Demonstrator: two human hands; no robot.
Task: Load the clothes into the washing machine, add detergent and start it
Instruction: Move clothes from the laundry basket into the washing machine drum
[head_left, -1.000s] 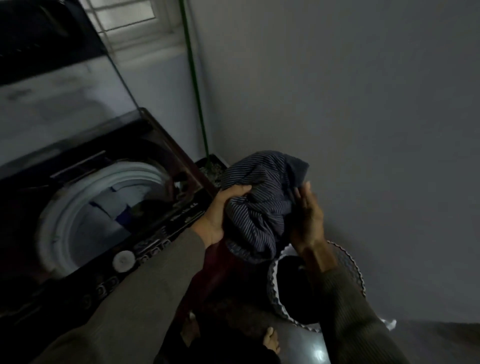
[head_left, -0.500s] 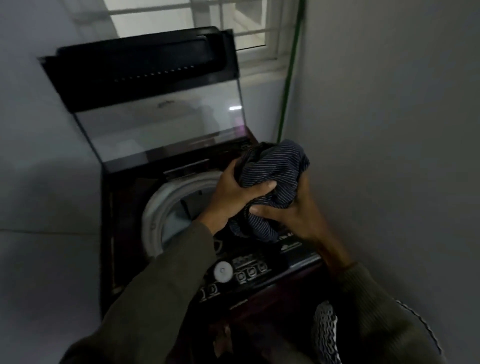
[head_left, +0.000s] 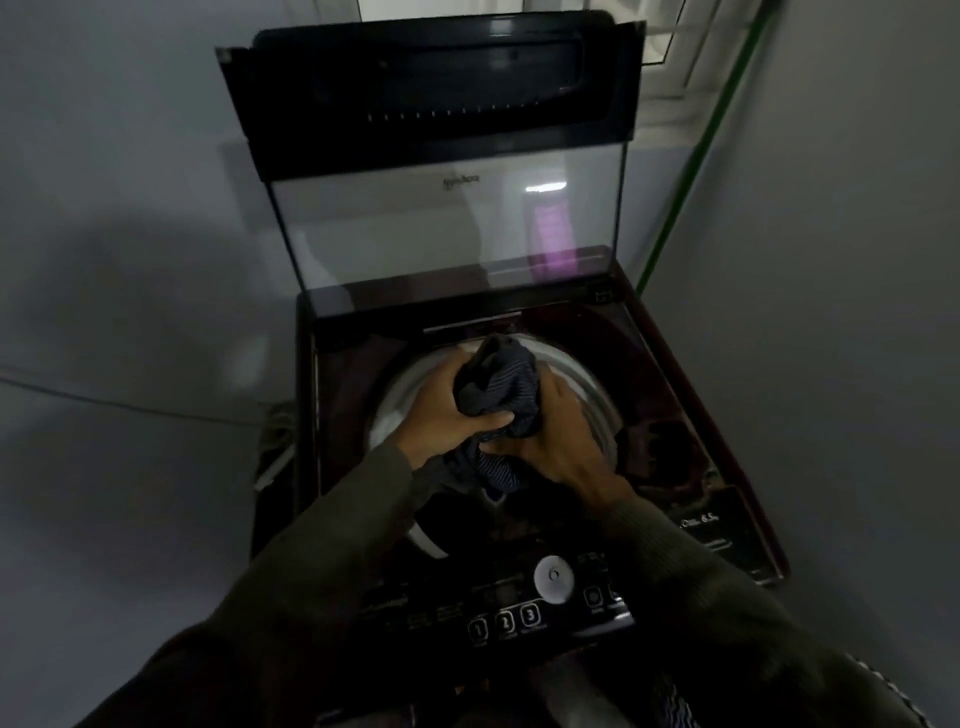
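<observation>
the striped garment (head_left: 500, 382) is balled up right over the mouth of the drum (head_left: 385, 415), both hands on it, and here is where it could slip up. a loose tail of cloth hangs below the hands toward the near rim. if the person lets go with the bundle this close to the front edge, that tail could drape over the rim instead of dropping in, and later catch under the lid (head_left: 441, 234), which stands open at the back. a tight wad dropped as one lump might also sit heavy on one side, so shaking it loose looks wise. the control panel (head_left: 498, 597) lies right under the forearms, and a dragging sleeve could press a button early. no detergent in view; that step looks yet to come.

now the grip: the left hand (head_left: 441, 410) has its fingers curled over the front of the bundle, clamping firm. the right hand (head_left: 561, 436) wraps it from the other side, fingers tucked under the cloth. both are closed tight and full of fabric, and neither touches the machine, so far as can be seen.
</observation>
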